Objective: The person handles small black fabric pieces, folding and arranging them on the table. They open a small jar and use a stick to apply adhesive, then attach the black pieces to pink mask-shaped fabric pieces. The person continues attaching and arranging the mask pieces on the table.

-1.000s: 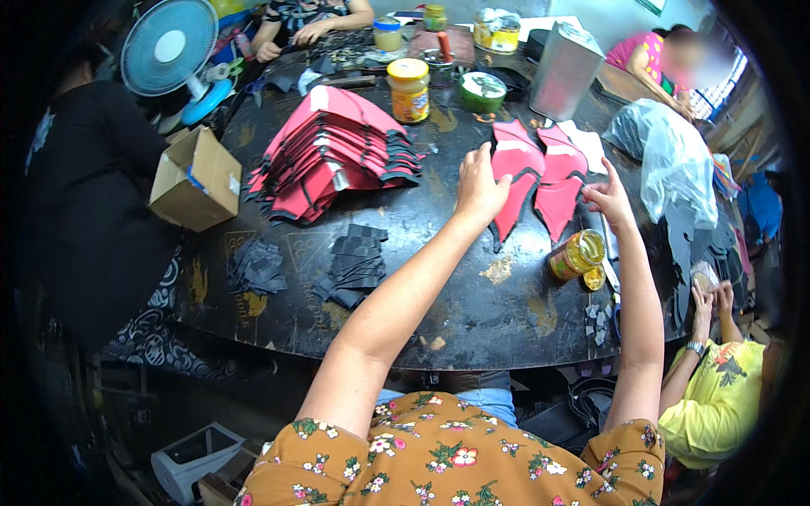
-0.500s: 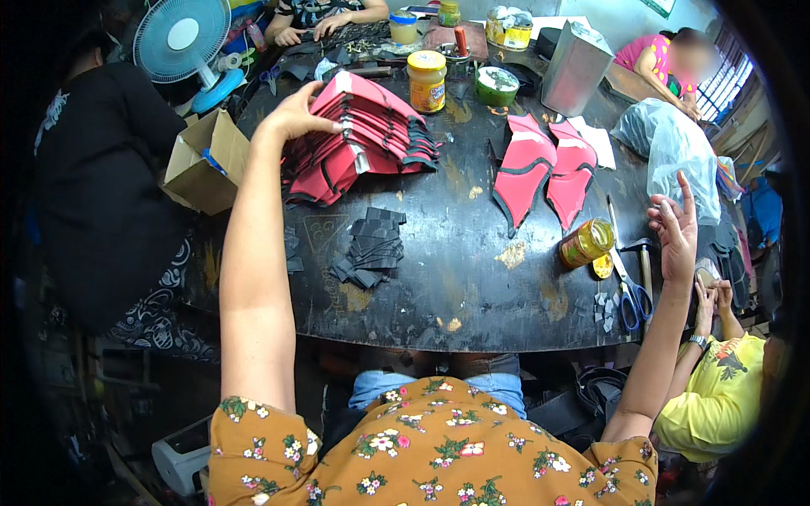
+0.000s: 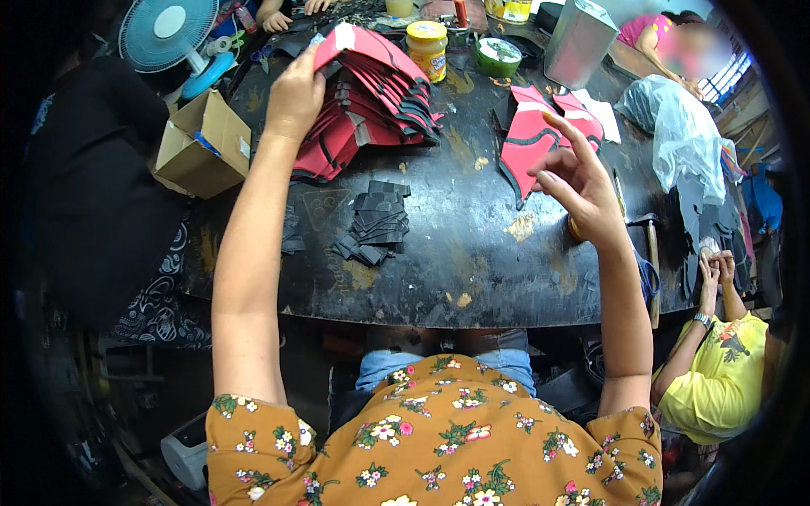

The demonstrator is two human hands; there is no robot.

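At the far left of the table, my left hand (image 3: pixel 295 94) closes on the left edge of a thick stack of red pieces with black trim (image 3: pixel 371 63). The upper part of the stack is raised and fans apart, with a gap above the lower pieces. My right hand (image 3: pixel 584 181) hangs in the air on the right, thumb and fingers apart, holding nothing. Just beyond it lie more red pieces with black trim (image 3: pixel 525 152), partly covered by the fingers. A small glass jar is mostly hidden behind this hand. Small black strips (image 3: pixel 375 221) lie in a pile in front of the stack.
Behind stand a yellow-lidded jar (image 3: pixel 427 52), a green tub (image 3: pixel 498 57) and a metal can (image 3: pixel 580 42). On the right are a hammer (image 3: pixel 652 261), partly hidden scissors (image 3: pixel 648 277) and a plastic bag (image 3: pixel 675 139). A cardboard box (image 3: pixel 202 145) stands left. Other people sit around the table.
My right hand has moved left, from beside the plastic bag to over the glass jar. My left hand has lifted the upper part of the red stack. The whole view has shifted slightly.
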